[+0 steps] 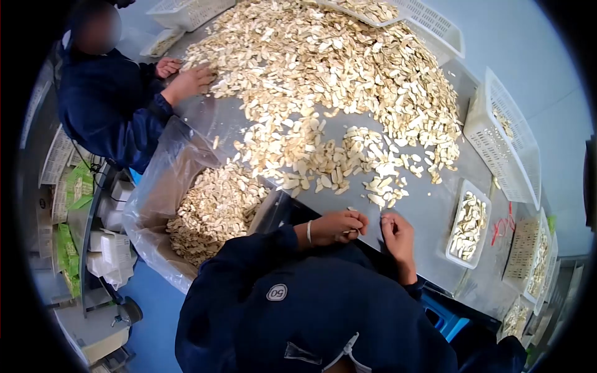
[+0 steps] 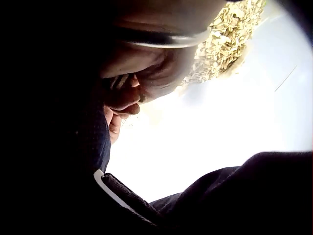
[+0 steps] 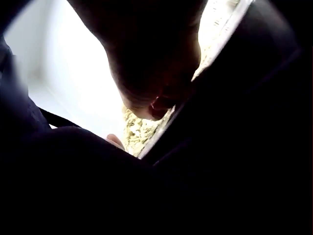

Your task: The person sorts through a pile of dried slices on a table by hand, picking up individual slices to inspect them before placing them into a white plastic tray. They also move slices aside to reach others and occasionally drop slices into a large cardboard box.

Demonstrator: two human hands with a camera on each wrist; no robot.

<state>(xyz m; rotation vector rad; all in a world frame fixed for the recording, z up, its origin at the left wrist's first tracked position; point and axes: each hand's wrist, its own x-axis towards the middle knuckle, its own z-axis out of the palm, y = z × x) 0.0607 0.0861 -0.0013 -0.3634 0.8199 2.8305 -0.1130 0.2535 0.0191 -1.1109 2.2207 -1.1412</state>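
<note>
Pale dried slices (image 1: 336, 74) lie in a large heap on the grey metal table (image 1: 348, 208), with looser ones spread towards its front edge. At that edge the left hand (image 1: 333, 228), a white band at its wrist, has its fingers curled and pinches a small pale slice (image 1: 351, 231). Close to its right is the right hand (image 1: 400, 241), fingers curled, apart from the left; whether anything is between its fingertips cannot be made out. In the left wrist view the left hand (image 2: 151, 68) is mostly dark, and the right hand (image 3: 151, 63) is a dark shape in the right wrist view.
A white tray of slices (image 1: 467, 227) stands at the right, near a red cord (image 1: 502, 224) and white baskets (image 1: 505, 140). Left of the wearer is a plastic-lined box of slices (image 1: 214, 214). Another person (image 1: 112, 102) reaches into the heap at the upper left.
</note>
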